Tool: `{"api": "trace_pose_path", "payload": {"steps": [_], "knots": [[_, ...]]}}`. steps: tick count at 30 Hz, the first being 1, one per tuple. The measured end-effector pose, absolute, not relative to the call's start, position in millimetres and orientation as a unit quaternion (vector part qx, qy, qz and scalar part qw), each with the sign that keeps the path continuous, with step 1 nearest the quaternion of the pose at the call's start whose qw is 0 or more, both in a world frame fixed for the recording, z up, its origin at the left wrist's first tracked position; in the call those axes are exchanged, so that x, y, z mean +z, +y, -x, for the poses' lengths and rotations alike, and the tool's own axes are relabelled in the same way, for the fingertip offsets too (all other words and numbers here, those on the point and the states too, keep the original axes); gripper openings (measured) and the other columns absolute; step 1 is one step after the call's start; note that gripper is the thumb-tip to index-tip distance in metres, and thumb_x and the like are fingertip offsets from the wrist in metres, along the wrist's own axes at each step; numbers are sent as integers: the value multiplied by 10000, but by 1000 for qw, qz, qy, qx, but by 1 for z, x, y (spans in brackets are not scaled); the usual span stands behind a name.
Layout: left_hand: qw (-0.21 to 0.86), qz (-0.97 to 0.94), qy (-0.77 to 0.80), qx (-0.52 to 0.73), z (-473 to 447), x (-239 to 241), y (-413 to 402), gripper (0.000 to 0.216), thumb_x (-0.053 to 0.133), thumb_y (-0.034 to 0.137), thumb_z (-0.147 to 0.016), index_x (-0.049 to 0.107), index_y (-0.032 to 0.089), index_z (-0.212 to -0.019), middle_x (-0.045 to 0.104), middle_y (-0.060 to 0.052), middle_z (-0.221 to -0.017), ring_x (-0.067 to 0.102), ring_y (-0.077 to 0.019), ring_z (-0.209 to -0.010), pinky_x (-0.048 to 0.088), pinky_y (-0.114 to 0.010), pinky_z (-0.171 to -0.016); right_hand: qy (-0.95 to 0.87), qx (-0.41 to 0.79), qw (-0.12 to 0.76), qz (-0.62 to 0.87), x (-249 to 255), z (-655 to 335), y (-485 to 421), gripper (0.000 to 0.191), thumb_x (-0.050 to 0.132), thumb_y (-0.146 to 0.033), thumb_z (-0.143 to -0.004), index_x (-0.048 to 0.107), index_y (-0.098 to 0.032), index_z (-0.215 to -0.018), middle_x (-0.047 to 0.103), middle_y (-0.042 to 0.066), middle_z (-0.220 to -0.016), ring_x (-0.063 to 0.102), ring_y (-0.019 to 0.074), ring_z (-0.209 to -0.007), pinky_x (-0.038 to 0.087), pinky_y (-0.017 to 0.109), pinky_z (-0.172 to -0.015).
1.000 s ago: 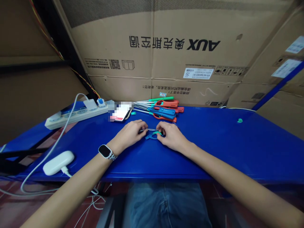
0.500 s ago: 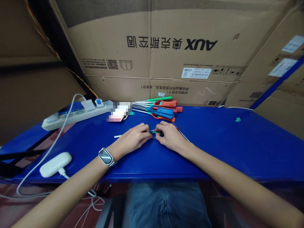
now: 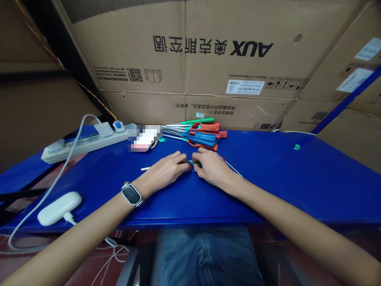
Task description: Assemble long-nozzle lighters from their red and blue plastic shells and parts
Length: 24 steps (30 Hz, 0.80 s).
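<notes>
My left hand (image 3: 166, 170) and my right hand (image 3: 212, 167) rest on the blue table (image 3: 282, 178), fingertips meeting at its middle. Both are closed in a pinch on a small green and blue plastic piece (image 3: 193, 163), mostly hidden by the fingers. The tip of a thin metal rod (image 3: 145, 169) pokes out to the left from under my left hand. Another thin rod (image 3: 233, 169) lies at the right side of my right hand. A smartwatch (image 3: 131, 194) is on my left wrist.
A pile of long-nosed tools (image 3: 199, 132) with red, blue and green handles lies behind the hands. A power strip (image 3: 80, 142), a blurred phone (image 3: 144, 139) and a white charger (image 3: 58, 207) sit on the left. A small green piece (image 3: 296, 147) lies far right. Cardboard boxes (image 3: 208, 59) wall the back.
My hands have drawn closer together over the plastic piece, hiding the blue handle seen before. A metal rod tip has come out to the left of my left hand.
</notes>
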<state>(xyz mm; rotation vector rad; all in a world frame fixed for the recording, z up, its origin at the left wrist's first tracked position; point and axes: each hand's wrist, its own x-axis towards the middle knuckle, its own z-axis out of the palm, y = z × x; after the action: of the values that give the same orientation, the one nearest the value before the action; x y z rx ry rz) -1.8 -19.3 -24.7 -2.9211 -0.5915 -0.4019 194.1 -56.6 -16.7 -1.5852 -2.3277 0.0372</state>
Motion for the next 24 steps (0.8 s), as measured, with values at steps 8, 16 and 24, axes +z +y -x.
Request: {"api": "trace_pose_path", "payload": {"steps": [8, 16, 24], "knots": [[85, 971, -184, -128, 4, -25, -17, 371, 346, 236, -1040, 705, 150, -1070, 553, -86, -904, 475, -202, -821, 443, -310, -730, -833, -29, 108, 541, -15, -190, -58, 167, 517, -134, -903, 676, -181, -925, 595, 99, -964, 599, 188, -686, 319, 306, -558], [42, 971, -179, -154, 9, -25, -13, 333, 378, 228, -1033, 707, 175, -1034, 568, -81, -943, 493, -188, -841, 448, -297, -764, -870, -19, 156, 467, -19, -206, -63, 207, 485, -207, -965, 680, -164, -911, 562, 84, -945, 552, 194, -857, 396, 314, -747], [-48, 948, -225, -219, 12, -26, -12, 278, 478, 240, -973, 629, 190, -1201, 563, -86, -1060, 525, -216, -1000, 468, -371, -898, -827, 103, 237, 500, -29, -221, -57, 169, 654, -306, -903, 731, -248, -1041, 572, 74, -1142, 528, 227, -1088, 368, 411, -928]]}}
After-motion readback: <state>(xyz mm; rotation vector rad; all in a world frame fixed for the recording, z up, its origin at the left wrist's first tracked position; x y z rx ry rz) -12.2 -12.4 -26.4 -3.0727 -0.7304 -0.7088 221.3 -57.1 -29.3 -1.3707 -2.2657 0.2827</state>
